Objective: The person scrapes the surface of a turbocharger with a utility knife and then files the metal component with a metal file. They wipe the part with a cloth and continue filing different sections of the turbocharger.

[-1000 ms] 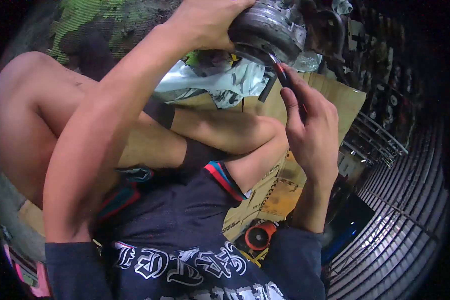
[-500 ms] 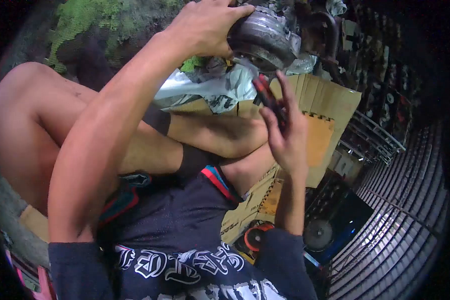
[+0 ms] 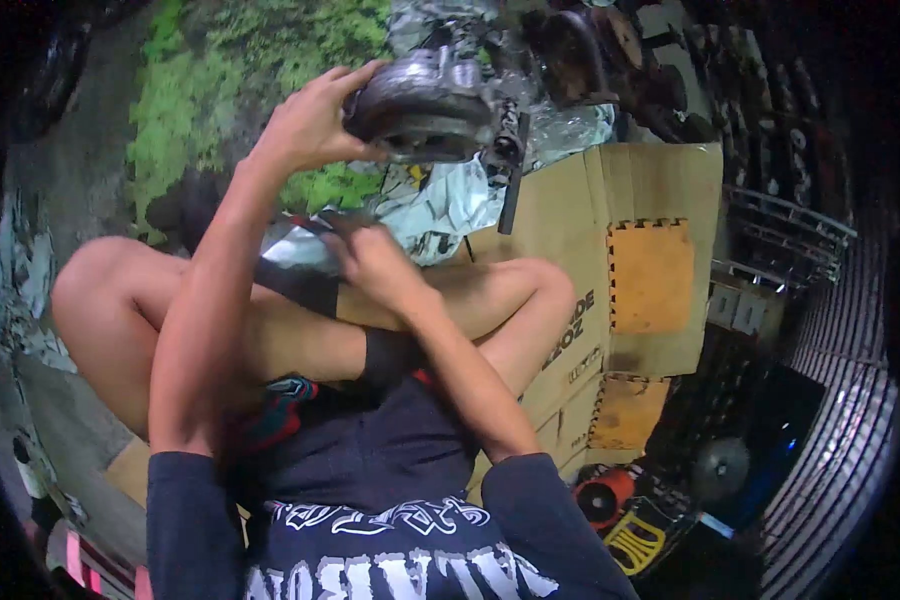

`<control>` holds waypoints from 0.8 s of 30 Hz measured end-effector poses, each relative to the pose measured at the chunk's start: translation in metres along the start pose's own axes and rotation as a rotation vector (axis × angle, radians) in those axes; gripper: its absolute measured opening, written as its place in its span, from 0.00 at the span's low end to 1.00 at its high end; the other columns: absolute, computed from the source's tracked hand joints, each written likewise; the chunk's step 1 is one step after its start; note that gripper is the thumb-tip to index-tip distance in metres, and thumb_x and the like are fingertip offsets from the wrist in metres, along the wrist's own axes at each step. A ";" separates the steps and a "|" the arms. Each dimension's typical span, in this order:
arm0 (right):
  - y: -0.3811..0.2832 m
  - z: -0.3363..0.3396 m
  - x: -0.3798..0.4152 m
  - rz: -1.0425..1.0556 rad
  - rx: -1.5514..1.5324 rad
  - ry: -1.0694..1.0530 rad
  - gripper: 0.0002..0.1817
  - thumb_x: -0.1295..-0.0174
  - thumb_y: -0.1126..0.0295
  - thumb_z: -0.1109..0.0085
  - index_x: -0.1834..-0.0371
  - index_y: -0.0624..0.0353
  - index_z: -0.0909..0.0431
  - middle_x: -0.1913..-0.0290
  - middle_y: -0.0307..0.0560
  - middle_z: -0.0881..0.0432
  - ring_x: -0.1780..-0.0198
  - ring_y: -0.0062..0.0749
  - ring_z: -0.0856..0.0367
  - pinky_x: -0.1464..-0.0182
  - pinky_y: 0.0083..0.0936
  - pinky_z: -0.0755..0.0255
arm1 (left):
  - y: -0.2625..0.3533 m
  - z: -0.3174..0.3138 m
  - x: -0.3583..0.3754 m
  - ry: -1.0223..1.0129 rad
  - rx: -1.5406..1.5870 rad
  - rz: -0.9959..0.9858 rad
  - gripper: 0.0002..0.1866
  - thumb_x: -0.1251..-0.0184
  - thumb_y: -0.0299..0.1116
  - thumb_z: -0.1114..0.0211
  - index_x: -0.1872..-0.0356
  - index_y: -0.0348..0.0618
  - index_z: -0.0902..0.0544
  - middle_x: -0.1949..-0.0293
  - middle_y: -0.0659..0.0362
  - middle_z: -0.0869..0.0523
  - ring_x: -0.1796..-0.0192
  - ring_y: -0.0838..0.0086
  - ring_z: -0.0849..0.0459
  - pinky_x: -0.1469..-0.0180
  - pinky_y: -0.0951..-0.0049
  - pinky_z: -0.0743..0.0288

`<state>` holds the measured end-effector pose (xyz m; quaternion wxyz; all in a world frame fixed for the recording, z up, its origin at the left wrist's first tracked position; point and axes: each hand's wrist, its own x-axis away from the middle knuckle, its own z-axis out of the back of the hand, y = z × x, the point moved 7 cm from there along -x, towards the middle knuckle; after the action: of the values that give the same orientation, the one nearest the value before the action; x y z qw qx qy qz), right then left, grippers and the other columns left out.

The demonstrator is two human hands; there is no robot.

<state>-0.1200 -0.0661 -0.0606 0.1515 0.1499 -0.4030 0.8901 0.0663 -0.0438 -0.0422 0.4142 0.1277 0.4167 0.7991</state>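
A round, greasy cast-metal housing [image 3: 420,108] with a wide opening is at the top centre, tilted so its opening faces me. My left hand [image 3: 315,122] grips its left edge, thumb below and fingers over the top. Lower down, over my crossed legs, my right hand [image 3: 375,258] is closed around a red-and-black handled tool [image 3: 315,222]. Motion blurs the tool, and I cannot make out its exact kind. Crumpled plastic sheeting [image 3: 455,205] lies beneath the housing, just beyond my shins.
Flattened cardboard [image 3: 555,215] with an orange foam mat tile [image 3: 652,275] lies to the right. Beyond the housing are a curved dark pipe [image 3: 582,55] and worn green matting [image 3: 240,75]. A metal rack [image 3: 790,230] and an orange round object [image 3: 605,497] are also on the right.
My right hand has swung left and down with the tool, away from the housing. My left hand still holds the housing, which appears further left and turned. The camera view has shifted.
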 end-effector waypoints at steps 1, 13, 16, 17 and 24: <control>-0.002 -0.002 -0.006 0.012 -0.007 0.027 0.19 0.21 0.63 0.41 0.34 0.62 0.17 0.47 0.67 0.11 0.46 0.65 0.12 0.41 0.50 0.20 | 0.001 0.001 0.000 -0.024 0.016 0.014 0.62 0.60 0.52 0.11 0.16 0.62 0.31 0.33 0.48 0.18 0.32 0.46 0.17 0.29 0.50 0.22; 0.206 0.184 0.047 -0.390 0.419 0.735 0.20 0.33 0.62 0.34 0.49 0.70 0.16 0.52 0.73 0.12 0.50 0.68 0.12 0.46 0.54 0.20 | 0.013 0.005 -0.004 -0.017 0.124 -0.032 0.61 0.59 0.48 0.13 0.17 0.49 0.31 0.35 0.43 0.17 0.33 0.44 0.18 0.27 0.51 0.25; 0.231 0.177 0.037 -0.565 0.420 0.633 0.24 0.34 0.61 0.34 0.45 0.74 0.20 0.47 0.78 0.14 0.44 0.69 0.13 0.41 0.56 0.20 | 0.015 -0.002 -0.002 0.050 0.039 -0.020 0.60 0.58 0.49 0.13 0.17 0.48 0.31 0.34 0.43 0.18 0.31 0.45 0.20 0.27 0.50 0.25; 0.233 0.174 0.033 -0.632 0.371 0.635 0.25 0.34 0.61 0.34 0.45 0.75 0.21 0.47 0.80 0.14 0.43 0.69 0.13 0.40 0.56 0.20 | 0.013 -0.002 0.001 0.099 -0.013 -0.003 0.60 0.58 0.49 0.13 0.17 0.48 0.30 0.34 0.44 0.18 0.31 0.46 0.21 0.27 0.49 0.25; 0.261 0.204 0.080 -0.309 -0.173 1.012 0.19 0.28 0.71 0.32 0.38 0.66 0.23 0.58 0.54 0.14 0.57 0.43 0.15 0.52 0.37 0.21 | 0.014 -0.010 0.003 0.112 -0.048 0.004 0.57 0.55 0.50 0.16 0.18 0.50 0.30 0.33 0.48 0.19 0.31 0.48 0.22 0.31 0.44 0.25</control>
<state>-0.2646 -0.3738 -0.0762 0.4680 -0.2533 -0.3246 0.7819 0.0509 -0.0510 -0.0379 0.3913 0.0736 0.4197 0.8157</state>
